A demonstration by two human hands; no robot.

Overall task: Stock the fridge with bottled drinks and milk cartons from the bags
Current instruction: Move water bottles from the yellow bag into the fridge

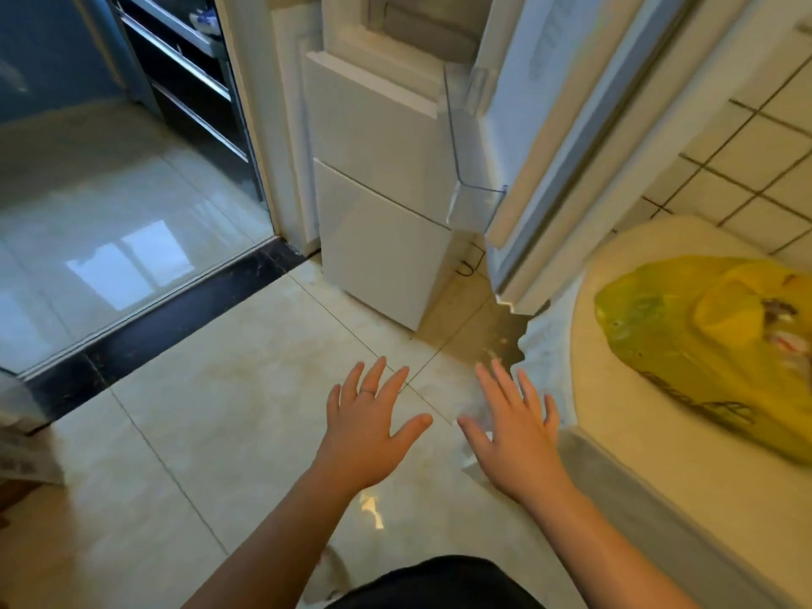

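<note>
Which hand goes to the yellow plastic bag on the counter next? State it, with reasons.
Right. The right hand is open, empty, and nearest the pale counter where the crumpled yellow plastic bag lies. The left hand, also open, is farther off, over the floor tiles.

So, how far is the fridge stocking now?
Early, it seems. Done: the fridge door stands open, yet no bottle or carton shows in its clear door bin. In hand: nothing; the left hand and right hand are spread open. Left: the yellow bag on the white surface looks full, so unpacking and shelving remain.
</note>
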